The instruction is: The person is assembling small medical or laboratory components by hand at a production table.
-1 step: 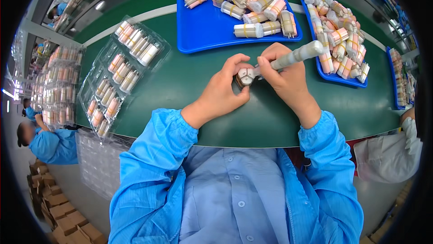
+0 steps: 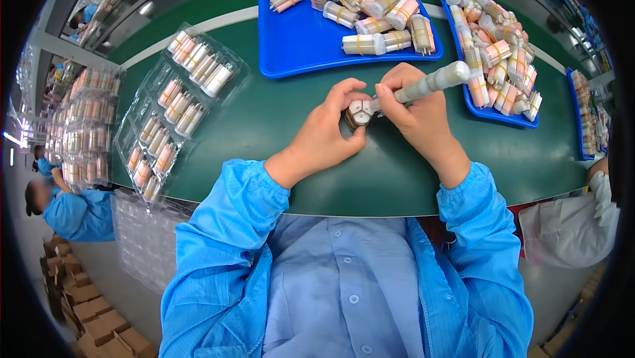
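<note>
Almost nothing has changed, so the same step seems to continue: the left hand (image 2: 323, 134) pinches the white-ended bundle (image 2: 360, 114) over the green table (image 2: 344, 189), while the right hand (image 2: 423, 117) grips the pale pen-like tool (image 2: 433, 82) close to it.

Brown cardboard boxes (image 2: 91, 309) at lower left, a blue-clad co-worker (image 2: 79, 216) beyond them.

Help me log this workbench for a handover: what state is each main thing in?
White-ended bundle of cylinders, held end up.
Pale grey rod-shaped tool, slanted, tip at the bundle.
Left hand, curled round the bundle.
Right hand, closed on the tool.
Wide blue plastic tray, partly filled.
Blue plastic tray just right of it, heaped.
Clear plastic compartment tray, loaded with pink and white cylinders.
Bright blue fabric jacket, open in front.
</note>
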The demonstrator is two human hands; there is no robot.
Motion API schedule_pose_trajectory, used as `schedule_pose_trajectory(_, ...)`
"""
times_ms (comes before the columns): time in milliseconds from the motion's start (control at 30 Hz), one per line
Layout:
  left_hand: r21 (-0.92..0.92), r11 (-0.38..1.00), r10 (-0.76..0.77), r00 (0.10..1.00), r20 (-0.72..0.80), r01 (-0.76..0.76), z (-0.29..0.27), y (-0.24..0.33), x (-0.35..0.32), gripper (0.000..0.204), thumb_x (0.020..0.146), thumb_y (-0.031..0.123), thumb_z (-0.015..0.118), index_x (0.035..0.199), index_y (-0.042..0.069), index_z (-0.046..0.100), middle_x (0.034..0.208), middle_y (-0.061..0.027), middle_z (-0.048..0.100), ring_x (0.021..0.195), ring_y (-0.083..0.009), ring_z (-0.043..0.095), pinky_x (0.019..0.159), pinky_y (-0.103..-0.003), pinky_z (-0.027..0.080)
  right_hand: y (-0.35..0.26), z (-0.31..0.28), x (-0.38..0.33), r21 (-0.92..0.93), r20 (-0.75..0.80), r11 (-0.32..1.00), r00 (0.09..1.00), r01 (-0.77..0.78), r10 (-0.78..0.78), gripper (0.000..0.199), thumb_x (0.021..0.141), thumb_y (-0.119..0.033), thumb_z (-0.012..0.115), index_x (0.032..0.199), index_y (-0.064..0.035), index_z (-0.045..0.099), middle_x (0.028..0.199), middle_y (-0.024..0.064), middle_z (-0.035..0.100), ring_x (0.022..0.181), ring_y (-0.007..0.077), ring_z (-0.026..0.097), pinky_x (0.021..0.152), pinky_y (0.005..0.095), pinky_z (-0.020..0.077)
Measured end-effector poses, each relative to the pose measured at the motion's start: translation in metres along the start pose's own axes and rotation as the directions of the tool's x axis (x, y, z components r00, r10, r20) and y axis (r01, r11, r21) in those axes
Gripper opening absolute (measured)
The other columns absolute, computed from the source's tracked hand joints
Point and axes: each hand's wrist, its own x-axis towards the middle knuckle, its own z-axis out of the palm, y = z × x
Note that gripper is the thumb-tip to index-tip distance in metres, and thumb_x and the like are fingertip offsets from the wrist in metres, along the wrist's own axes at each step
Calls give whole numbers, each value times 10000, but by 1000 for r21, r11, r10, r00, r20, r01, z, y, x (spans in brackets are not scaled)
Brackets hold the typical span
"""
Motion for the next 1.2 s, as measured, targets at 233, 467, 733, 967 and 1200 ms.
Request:
schedule_pose_trajectory(233,-39,999,-11,999,53,13,-4,-4,2,725,783,-23,724,1425,54,395,1242,-136,655,1144,-222,635,981,-332,506,4,3,2,-92,41,994,997,61,-58,138,899,-106,725,854,-27,622,745,68,629,642,182,606,583,326,463)
schedule_pose_trajectory(467,234,972,13,996,-92,9,-4,-5,0,631,784,46,825,1317,45,486,1172,-115,659,1091,-199,642,925,-298,516,7,6,-1,-50,8,999,1000,17,-17,143,912,-111,718,842,-33,620,707,55,616,618,150,587,578,302,456)
schedule_pose_trajectory(733,-725,654,-240,968,74,218,-32,-13,13,454,916,50,673,1337,5,509,1269,-165,642,1168,-245,633,1027,-391,506,-1,-6,3,4,-97,1000,995,-27,27,139,913,-98,713,829,-31,624,735,38,637,636,117,583,576,289,450)
schedule_pose_trajectory(967,-888,429,-204,975,86,168,-42,-9,15,547,921,168,692,1386,-22,474,1329,-196,595,1182,-313,628,1026,-474,521,-8,7,-7,-283,166,939,974,195,-152,242,825,-153,819,827,-57,597,778,66,609,639,249,607,571,358,481)
schedule_pose_trajectory(1200,-860,474,-208,973,101,191,-39,-3,11,592,912,144,719,1414,-29,456,1295,-168,606,1216,-320,611,1069,-503,499,-4,10,-6,-410,181,859,950,307,-253,235,802,-162,808,834,-78,591,794,61,568,692,257,613,573,390,481)
